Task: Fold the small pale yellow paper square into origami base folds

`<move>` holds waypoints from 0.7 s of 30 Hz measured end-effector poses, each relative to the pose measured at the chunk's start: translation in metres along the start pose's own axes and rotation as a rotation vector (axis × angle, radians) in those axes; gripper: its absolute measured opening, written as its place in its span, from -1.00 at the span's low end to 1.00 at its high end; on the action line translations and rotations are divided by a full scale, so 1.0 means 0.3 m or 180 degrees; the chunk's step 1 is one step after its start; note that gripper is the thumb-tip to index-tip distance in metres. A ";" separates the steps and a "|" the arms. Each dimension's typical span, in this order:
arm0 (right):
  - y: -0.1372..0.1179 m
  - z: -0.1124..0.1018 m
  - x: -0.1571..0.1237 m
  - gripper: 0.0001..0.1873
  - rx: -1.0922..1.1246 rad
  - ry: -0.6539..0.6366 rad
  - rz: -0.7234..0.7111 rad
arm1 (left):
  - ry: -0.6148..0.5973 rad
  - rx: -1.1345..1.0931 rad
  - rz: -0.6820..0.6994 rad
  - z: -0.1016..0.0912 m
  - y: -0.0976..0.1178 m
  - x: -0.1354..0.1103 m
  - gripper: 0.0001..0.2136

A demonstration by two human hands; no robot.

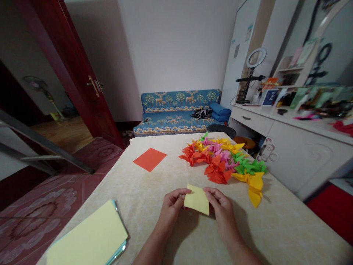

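From my remote seat I have both hands grasping one small piece of yellow paper (196, 200); the left hand (174, 202) pinches its left edge and the right hand (220, 202) pinches its right edge, so the paper sits between the hands, tilted, and seemingly lifted just clear of the counter (143, 195); its underside is hidden from me. I judge the step in hand to be a stage of folding, for the piece is flat and plain and looks smaller than the yellow sheet topping the paper stack (91, 235), which lies to the left of the hands and nearer to me; whether it is already doubled over I cannot make out from this angle; the next move, as I read it, calls for both hands to hold the edges square and the paper taut, so that a crease could run straight; too hard a pinch might buckle it. Beyond the hands to the left, a flat red sheet (150, 159) lies untouched; beyond them to the right sits a cluster of folded paper shapes (217, 170) in several colours, the nearest yellow shape (255, 186) near the right hand but apart from it.
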State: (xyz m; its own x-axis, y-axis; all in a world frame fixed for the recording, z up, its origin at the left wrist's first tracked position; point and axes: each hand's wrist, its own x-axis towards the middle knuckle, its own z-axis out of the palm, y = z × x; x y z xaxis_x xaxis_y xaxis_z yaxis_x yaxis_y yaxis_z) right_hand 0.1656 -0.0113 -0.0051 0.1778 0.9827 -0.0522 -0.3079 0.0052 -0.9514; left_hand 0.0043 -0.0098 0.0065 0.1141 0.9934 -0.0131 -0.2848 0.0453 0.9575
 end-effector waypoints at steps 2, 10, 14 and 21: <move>0.002 -0.001 0.001 -0.67 -0.0018 0.0032 -0.0027 | 0.0016 -0.0011 -0.0037 -0.002 0.002 0.001 -0.77; -0.002 -0.001 -0.012 -0.51 0.0123 -0.0081 -0.0020 | 0.0253 -0.0347 -0.0125 -0.009 -0.001 0.004 -0.74; -0.013 0.006 -0.015 -0.49 0.0153 -0.0296 -0.0108 | 0.0361 -0.0677 -0.0235 -0.009 0.003 0.003 -0.72; -0.013 0.016 -0.007 -0.67 -0.0321 -0.0273 -0.0536 | 0.0232 -0.0642 -0.0201 -0.009 0.013 0.007 -0.73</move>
State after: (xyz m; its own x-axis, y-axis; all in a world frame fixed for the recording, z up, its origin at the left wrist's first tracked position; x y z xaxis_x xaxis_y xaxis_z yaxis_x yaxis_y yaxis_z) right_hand 0.1619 -0.0124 0.0002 0.1373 0.9817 0.1319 -0.1846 0.1562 -0.9703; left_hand 0.0009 -0.0072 0.0093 0.0708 0.9926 -0.0989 -0.4648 0.1205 0.8772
